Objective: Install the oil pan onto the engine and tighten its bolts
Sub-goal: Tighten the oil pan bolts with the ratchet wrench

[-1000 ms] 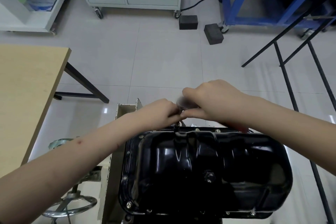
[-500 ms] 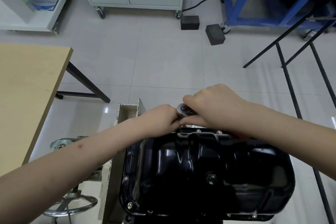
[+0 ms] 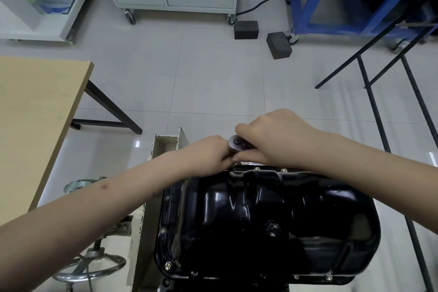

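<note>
oil pan [image 3: 265, 225]: black, seated on the engine, flange bolts [image 3: 283, 170] in along the far edge
ratchet [image 3: 237, 144]: head over the far flange, sharp now (blurred a second ago)
right hand [image 3: 279, 140]: fingers clenched round the ratchet handle
left hand [image 3: 208, 154]: fingers pinching just under the ratchet head, same spot as earlier

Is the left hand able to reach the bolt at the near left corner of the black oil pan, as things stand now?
Probably yes. The left hand is busy at the silver ratchet head on the far rim, but the near-left corner bolt of the glossy black oil pan lies uncovered beside the left forearm.
</note>
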Demonstrator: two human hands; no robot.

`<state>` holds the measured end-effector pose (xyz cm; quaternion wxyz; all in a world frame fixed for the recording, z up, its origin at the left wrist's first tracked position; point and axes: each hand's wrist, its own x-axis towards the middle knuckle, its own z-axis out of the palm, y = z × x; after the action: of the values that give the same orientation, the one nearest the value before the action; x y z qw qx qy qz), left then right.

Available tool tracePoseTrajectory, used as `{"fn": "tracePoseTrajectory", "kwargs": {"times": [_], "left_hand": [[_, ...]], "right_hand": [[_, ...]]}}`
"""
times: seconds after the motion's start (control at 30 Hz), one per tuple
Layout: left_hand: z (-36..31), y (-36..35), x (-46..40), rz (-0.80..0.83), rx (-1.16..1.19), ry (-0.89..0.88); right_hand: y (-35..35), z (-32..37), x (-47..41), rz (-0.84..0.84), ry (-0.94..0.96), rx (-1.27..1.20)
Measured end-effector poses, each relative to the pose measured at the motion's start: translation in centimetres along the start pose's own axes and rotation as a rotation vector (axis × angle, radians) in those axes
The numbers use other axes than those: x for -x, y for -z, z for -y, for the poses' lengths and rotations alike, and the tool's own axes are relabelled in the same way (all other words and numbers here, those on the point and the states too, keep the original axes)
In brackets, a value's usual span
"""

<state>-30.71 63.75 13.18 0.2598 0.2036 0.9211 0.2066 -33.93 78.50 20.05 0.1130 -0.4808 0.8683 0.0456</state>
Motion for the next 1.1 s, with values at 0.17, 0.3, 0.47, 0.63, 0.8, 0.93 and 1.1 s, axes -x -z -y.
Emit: {"fn": "tracePoseTrajectory", "kwargs": {"times": [0.17,0.3,0.47,0.63,0.8,0.93,1.1], "left_hand": [[-0.1,0.4,0.2,0.039,0.101,-0.057],[0.1,0.7,0.2,0.086,0.187,0.023],[-0.5,0.1,0.2,-0.065,0.132,0.091],[-0.4,0.6,0.0,0.029,0.140,-0.036],[-0.2,1.3,-0.5,0.128,0.185,-0.028],[-0.5,1.3,-0.8,0.025,0.062,0.044],[-0.7,0.8,-1.0,0.075,0.078,0.000]], "right_hand": [[0.0,-0.9,-0.2,0.024,0.210,0.052],[0.3,-0.5,-0.6,0.058,0.083,0.108],[-0.2,-0.1,-0.2,0.038,-0.045,0.088],[0.0,-1.3,0.0,0.022,0.169,0.072],[0.1,-0.9,0.1,0.013,0.132,0.115],[0.3,-0.4,-0.3,0.079,-0.077,0.117],[0.0,-1.5,0.3,0.013,0.136,0.099]]}}
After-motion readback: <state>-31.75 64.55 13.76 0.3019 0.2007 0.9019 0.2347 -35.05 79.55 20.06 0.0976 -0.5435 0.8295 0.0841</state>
